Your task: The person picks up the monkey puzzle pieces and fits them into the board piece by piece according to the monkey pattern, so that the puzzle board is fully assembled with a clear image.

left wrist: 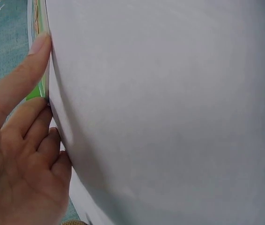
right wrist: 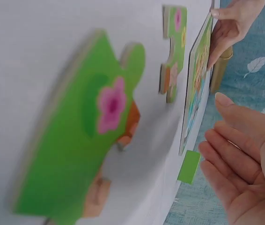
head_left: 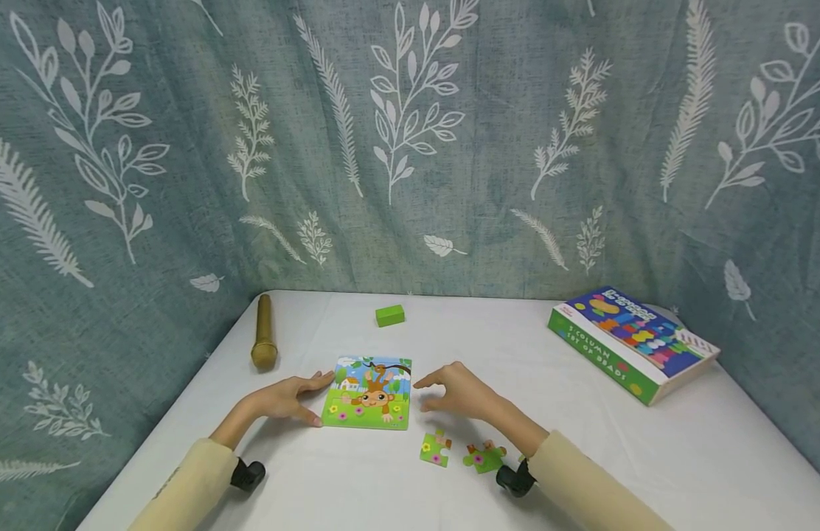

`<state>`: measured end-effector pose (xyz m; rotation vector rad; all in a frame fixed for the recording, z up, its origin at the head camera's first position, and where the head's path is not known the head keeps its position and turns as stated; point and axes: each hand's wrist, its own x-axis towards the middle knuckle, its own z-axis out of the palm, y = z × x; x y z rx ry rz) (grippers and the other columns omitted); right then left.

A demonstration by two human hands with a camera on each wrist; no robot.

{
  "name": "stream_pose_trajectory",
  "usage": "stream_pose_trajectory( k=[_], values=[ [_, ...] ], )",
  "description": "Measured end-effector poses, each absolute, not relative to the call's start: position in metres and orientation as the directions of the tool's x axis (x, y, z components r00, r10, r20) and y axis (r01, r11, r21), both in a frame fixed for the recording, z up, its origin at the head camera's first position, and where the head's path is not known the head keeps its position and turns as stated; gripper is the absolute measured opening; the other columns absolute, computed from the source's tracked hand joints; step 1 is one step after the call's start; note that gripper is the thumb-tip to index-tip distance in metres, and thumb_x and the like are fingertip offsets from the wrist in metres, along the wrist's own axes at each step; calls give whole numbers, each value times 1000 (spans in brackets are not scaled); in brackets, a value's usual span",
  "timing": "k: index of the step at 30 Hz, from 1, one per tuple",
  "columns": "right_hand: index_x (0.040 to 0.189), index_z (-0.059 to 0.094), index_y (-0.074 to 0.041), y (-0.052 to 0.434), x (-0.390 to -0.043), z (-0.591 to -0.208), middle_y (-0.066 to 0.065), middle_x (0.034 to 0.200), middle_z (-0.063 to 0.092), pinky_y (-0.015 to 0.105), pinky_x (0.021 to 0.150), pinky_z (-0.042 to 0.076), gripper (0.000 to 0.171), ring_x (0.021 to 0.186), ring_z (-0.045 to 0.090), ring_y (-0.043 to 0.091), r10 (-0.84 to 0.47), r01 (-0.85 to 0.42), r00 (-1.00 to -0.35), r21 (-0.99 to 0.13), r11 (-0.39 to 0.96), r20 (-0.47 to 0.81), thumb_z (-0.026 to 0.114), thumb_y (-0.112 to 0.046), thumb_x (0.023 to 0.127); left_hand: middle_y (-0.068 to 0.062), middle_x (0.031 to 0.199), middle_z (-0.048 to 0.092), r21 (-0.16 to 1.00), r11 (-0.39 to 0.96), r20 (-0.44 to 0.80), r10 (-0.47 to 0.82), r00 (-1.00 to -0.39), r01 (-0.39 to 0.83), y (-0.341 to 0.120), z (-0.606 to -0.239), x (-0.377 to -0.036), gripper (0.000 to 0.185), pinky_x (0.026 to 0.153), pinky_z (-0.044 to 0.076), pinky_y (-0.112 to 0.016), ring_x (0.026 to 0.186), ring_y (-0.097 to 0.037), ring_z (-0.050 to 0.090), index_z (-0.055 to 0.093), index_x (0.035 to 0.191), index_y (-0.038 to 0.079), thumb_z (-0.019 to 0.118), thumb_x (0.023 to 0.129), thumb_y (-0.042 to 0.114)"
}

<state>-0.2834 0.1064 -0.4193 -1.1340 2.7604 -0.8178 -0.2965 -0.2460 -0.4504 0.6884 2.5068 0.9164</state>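
Observation:
A square picture board (head_left: 366,394) showing a hanging monkey, a house and flowers lies on the white table. The left hand (head_left: 287,398) touches its left edge, thumb at the near corner and index finger higher up; in the left wrist view the fingers (left wrist: 27,77) lie along the board's rim. Just off the right edge, the right hand (head_left: 459,391) hovers with fingers loosely bent and nothing in them. Its palm shows bare in the right wrist view. Below that hand lie two green jigsaw pieces, a smaller piece (head_left: 435,448) and a larger piece (right wrist: 71,136) with a pink flower.
Behind the board sits a green block (head_left: 390,316). A gold microphone-shaped object (head_left: 264,335) lies at the back left, and a colourful bead-set box (head_left: 632,339) at the back right. Leaf-patterned cloth (head_left: 410,147) hangs behind the table (head_left: 357,487).

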Motion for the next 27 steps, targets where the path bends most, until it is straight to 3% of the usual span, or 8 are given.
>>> stream_pose_trajectory(
  k=[14,16,18,21,23,27],
  values=[
    [107,67,-11,132,-251,-424,0,104,65,37,83,47,37,100,58,15,-671,-632,-728,-515,579,138,71,-29,76,-12,146,18,680,669,-188,556,-810,301,-244,-446,-294,89,105,10,-51,134,-33,10,27,141,7,76,70,27],
    [107,67,-11,134,-248,-424,0,105,65,35,79,48,36,85,61,13,-671,-627,-730,-520,580,131,71,-29,76,-12,146,18,678,670,-187,555,-811,302,-244,-446,-294,89,105,11,-51,134,-33,11,27,141,7,76,69,28],
    [107,67,-12,135,-245,-425,-2,105,65,34,77,47,36,83,59,10,-665,-617,-737,-523,589,121,71,-30,76,-12,146,18,676,672,-188,554,-811,303,-244,-446,-295,89,105,11,-51,134,-33,11,27,141,7,76,69,28],
    [106,68,-13,137,-240,-428,-4,105,64,34,78,47,36,86,59,12,-664,-610,-740,-527,592,112,72,-30,74,-13,146,18,673,674,-190,555,-810,305,-244,-446,-295,90,105,11,-51,134,-32,11,26,141,8,76,69,29],
    [106,68,-13,137,-238,-431,-5,105,64,36,85,46,37,104,56,15,-667,-616,-736,-518,593,112,73,-30,73,-13,146,17,671,677,-193,555,-810,304,-244,-446,-295,90,105,11,-51,134,-32,11,26,141,8,76,69,29],
    [106,67,-11,137,-235,-435,-4,104,65,37,89,44,44,105,56,17,-686,-630,-720,-513,583,105,75,-33,69,-13,146,17,670,680,-199,551,-810,298,-244,-446,-295,90,105,10,-51,134,-32,11,26,141,9,75,70,30]
  ],
)
